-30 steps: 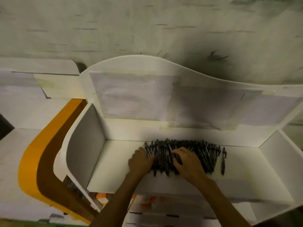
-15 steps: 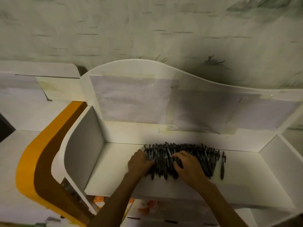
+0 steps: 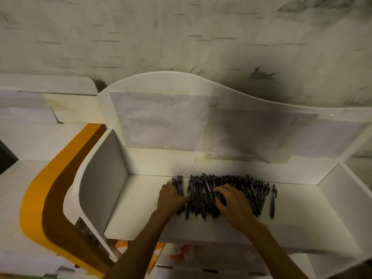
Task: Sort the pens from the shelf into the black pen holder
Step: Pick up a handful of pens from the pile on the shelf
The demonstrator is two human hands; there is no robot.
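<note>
Change since earlier frame: both hands sit in much the same spot on the pile, but a gap now shows near the pile's left end, with a few pens split off beside my left hand; the view has also tipped a little.
Pens: I see a dense heap of dark pens (image 3: 227, 190) lying flat on the white shelf (image 3: 141, 208), pushed toward its back wall.
Long axis: nearly every pen runs front to back, tips toward the wall, ends toward me.
Stray pen: one pen (image 3: 272, 200) lies alone just beside the heap's right end, same direction.
Left hand (image 3: 171, 200): it rests at the heap's left end, fingers curled in among the separated pens; I judge it is gathering a few, but I cannot tell whether it has any truly clamped.
Right hand (image 3: 233, 206): it lies palm down over the middle of the heap, fingers spread and bent, pressing on pens, not closed round any that I can see.
Which hand is nearer: the left is nearer the split-off group; the right is nearer the bulk and the stray.
Black pen holder: not in view, so I cannot say which way the carry goes.
Next move, my judgement: close the left fingers across the pens' length and lift toward me.
</note>
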